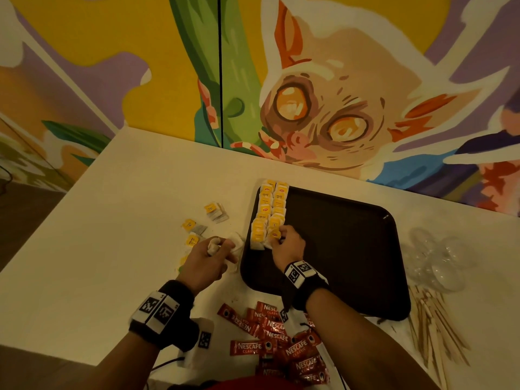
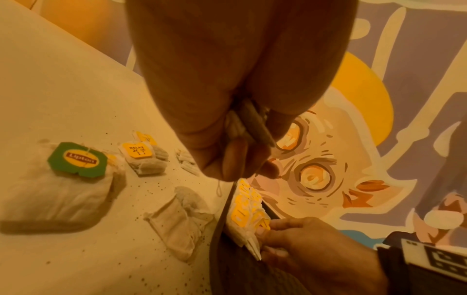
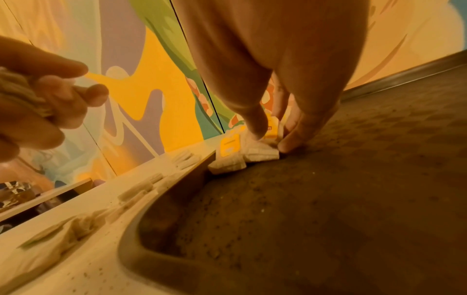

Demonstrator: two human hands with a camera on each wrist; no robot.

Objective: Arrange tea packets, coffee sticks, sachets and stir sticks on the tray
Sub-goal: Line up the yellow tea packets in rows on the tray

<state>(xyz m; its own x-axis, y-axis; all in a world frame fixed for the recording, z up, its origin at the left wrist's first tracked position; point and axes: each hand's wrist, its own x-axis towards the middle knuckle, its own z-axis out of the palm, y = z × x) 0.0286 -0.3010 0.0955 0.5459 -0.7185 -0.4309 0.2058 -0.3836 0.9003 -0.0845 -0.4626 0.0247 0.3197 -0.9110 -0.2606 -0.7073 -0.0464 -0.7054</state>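
While tea packets fill the tray's left edge, coffee sticks and stir sticks remain unplaced.
Right hand pinches a tea bag at the near end of the second row on the tray; left hand clutches spare bags above the counter. Next move, by judgement: seat this bag and feed another. Loose bags, coffee sticks and stir sticks lie off-tray, beside clear plastic items; nothing obstructs.

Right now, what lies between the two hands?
In the head view, the tray's left rim and a loose tea bag lie between left hand and right hand.

White table: dark tray, loose tea bags, coffee sticks, stir sticks.
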